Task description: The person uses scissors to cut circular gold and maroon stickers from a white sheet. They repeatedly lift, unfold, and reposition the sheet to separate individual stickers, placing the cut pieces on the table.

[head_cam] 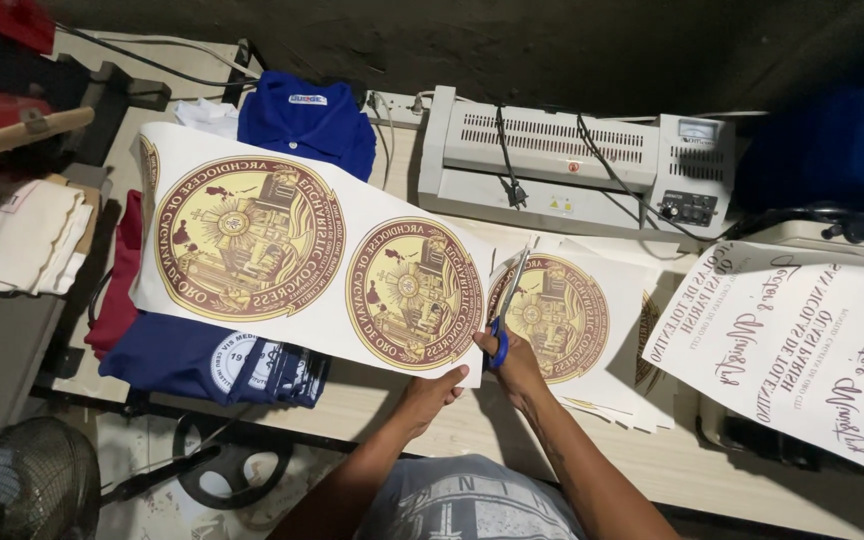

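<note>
Scissors [505,305] with blue handles are standing nearly upright over the worktable [472,415], blades pointing away from the person and lying along the edge between a long white printed sheet [302,250] and a cut square print [567,315]. The right hand [514,358] is gripping the scissors, fingers curled through the blue handle loops, wrist bent back and forearm angling in from the lower right. The left hand [435,388] is pinching the near edge of the long sheet just beside the scissors, thumb on top and fingers tucked under the paper, forearm rising from the lower middle. That sheet is carrying two round gold-and-maroon emblems and is draping leftward over a stack of folded blue shirts [217,365] and a maroon one [120,275]. The cut print is resting on a pile of similar sheets. Beyond them a grey laminator [572,160] is sitting against the wall, and a white sheet with maroon script [802,345] is lying at the right.
</note>
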